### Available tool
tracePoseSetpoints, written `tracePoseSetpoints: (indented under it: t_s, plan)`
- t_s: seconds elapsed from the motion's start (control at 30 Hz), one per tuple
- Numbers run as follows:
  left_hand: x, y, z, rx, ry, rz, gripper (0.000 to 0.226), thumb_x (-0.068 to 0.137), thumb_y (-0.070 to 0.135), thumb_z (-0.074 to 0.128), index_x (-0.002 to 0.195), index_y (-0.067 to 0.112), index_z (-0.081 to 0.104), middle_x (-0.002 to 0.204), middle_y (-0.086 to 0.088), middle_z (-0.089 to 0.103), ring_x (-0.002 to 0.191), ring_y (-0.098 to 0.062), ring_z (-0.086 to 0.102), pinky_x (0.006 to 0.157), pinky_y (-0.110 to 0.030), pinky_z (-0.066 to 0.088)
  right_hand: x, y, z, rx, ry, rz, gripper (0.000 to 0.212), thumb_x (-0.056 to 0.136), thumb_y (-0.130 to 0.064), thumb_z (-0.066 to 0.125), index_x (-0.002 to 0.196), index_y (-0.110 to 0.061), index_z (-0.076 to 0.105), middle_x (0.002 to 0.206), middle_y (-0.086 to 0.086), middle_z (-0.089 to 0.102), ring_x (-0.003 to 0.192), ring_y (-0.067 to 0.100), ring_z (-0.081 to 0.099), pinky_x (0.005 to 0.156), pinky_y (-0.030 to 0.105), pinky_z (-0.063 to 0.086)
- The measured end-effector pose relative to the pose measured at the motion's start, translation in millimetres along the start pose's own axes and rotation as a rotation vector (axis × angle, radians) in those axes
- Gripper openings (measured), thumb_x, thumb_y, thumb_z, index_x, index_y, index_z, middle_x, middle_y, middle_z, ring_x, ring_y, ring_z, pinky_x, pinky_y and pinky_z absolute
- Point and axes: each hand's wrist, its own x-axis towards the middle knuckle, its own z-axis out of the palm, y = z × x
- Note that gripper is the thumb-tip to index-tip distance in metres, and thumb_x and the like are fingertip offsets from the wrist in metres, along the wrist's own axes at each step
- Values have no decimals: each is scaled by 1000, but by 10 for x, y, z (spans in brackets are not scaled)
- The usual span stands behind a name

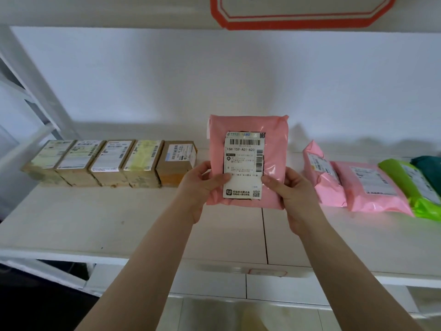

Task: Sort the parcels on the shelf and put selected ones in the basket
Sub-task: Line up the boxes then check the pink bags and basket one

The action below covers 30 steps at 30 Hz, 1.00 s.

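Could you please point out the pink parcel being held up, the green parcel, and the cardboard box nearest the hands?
held pink parcel [274, 149]: head view, on bare pink plastic right of its label.
green parcel [396, 174]: head view, on its upper face.
nearest cardboard box [175, 173]: head view, on its front face.

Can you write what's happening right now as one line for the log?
step: checking label | left hand + right hand: hold pink parcel upright above shelf | cardboard boxes: left row

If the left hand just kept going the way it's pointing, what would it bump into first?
Probably the rightmost cardboard box, just beyond the left hand, which already grips the pink parcel. Depth is hard to judge from this one view.
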Motion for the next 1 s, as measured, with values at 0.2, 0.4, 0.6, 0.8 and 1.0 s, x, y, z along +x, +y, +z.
tracePoseSetpoints:
  t_s: [0.2, 0.4, 0.6, 0.8, 1.0]
  plan:
    - [21, -21, -53, 5, -9, -3, 46, 77, 4, 76, 120, 9, 63, 112, -8, 73, 102, -30, 71, 87, -51, 55, 7, 43, 27, -5, 19, 7, 27, 78, -3, 76, 104, -10, 72, 99, 7, 78, 84, 20, 73, 79, 37, 60]
    - [17, -9, -102, 28, 13, 2, 44, 77, 5, 76, 118, 8, 63, 110, -5, 74, 99, -27, 72, 87, -49, 56, 22, 83, 77, -13, 21, 20, 28, 78, -4, 76, 105, -10, 72, 102, 9, 77, 87, 22, 72, 81, 40, 58]
    - [9, 17, -121, 24, 27, -10, 42, 78, 4, 75, 118, 7, 63, 109, -6, 74, 99, -28, 72, 83, -47, 57, 52, 106, 105, -17, 21, 25, 30, 78, -4, 76, 108, -8, 72, 103, 10, 77, 86, 22, 72, 80, 39, 59]
    - [35, 32, -93, -77, 25, -50, 40, 80, 4, 74, 117, 4, 61, 111, -9, 73, 92, -26, 74, 65, -44, 60, 141, 169, 125, -13, 41, 65, 28, 80, -8, 75, 108, -6, 72, 105, 12, 76, 86, 24, 72, 81, 41, 59]
    - [157, -100, -141, 59, 117, -77, 41, 79, 25, 78, 116, 12, 63, 107, -5, 75, 97, -26, 73, 83, -47, 58, 254, 250, 143, -36, 65, 144, 23, 81, -14, 77, 103, -9, 74, 100, 10, 77, 87, 28, 72, 84, 45, 59]
